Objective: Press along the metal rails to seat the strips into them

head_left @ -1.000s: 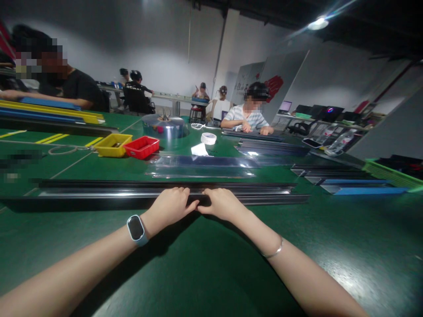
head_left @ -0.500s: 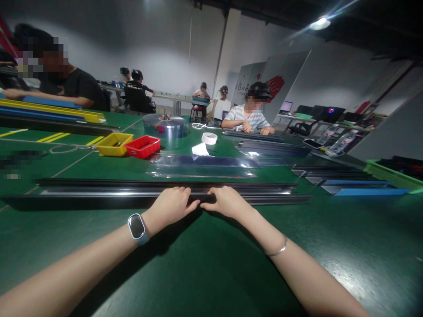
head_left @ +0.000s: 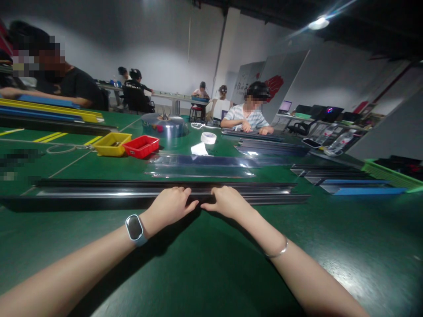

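A long black channel-shaped profile strip (head_left: 109,200) lies crosswise on the green table, with a shiny strip along its inside. Near its middle, my left hand (head_left: 172,203) grips the front wall, thumb on the near side and fingers curled over the top. Close beside it, my right hand (head_left: 228,201) holds the same profile in a like pinch, the two thumbs almost meeting. The fingertips of both hands are hidden behind the profile's wall. Just beyond lie clear plastic strips (head_left: 201,166).
Beyond stand a yellow bin (head_left: 112,144), a red bin (head_left: 142,146), a reel of clear film (head_left: 163,125) and a tape roll (head_left: 209,138). More profiles (head_left: 363,182) and a green basket (head_left: 380,174) are at right. Co-workers sit across and at left.
Both hands keep their grip on the profile and hardly move. The whole view has shifted very slightly.
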`<state>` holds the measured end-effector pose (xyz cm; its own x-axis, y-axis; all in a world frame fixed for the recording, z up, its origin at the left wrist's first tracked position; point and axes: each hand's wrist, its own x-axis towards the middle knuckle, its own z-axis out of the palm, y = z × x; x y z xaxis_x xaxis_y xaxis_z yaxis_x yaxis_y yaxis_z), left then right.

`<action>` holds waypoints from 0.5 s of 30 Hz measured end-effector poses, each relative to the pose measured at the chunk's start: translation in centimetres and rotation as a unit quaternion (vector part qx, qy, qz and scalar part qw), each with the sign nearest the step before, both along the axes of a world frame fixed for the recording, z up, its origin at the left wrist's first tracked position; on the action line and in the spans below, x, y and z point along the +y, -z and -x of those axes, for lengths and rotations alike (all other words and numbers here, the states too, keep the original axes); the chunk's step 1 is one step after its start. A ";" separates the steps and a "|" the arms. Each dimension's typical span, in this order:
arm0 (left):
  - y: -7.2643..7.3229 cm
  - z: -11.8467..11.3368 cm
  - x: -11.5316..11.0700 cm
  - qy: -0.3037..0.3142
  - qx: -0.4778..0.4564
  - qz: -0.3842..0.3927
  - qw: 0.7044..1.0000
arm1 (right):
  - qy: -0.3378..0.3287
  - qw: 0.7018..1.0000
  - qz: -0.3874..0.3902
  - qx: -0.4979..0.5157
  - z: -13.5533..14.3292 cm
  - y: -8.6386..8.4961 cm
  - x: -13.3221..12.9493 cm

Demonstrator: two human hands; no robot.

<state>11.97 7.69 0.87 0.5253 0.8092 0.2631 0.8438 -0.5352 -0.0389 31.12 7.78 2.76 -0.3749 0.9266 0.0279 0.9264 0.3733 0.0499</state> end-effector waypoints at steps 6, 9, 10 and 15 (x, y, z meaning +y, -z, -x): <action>0.0 0.0 -0.1 -0.007 -0.004 0.001 1.000 | 0.013 1.000 -0.006 -0.017 0.2 -0.3 -0.2; 0.1 0.0 -0.1 -0.003 0.003 -0.007 1.000 | 0.025 0.999 -0.012 -0.028 0.1 -0.4 -0.3; 0.1 0.0 0.0 -0.002 0.004 -0.008 1.000 | 0.025 0.999 -0.011 -0.028 0.0 -0.3 -0.3; 0.1 0.0 0.0 0.002 0.010 -0.008 1.000 | 0.014 1.000 -0.006 -0.018 -0.1 -0.1 0.0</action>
<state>11.98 7.71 0.77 0.5343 0.8025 0.2654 0.8404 -0.5379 -0.0655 31.27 7.80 2.81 -0.3500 0.9364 0.0258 0.9338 0.3466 0.0886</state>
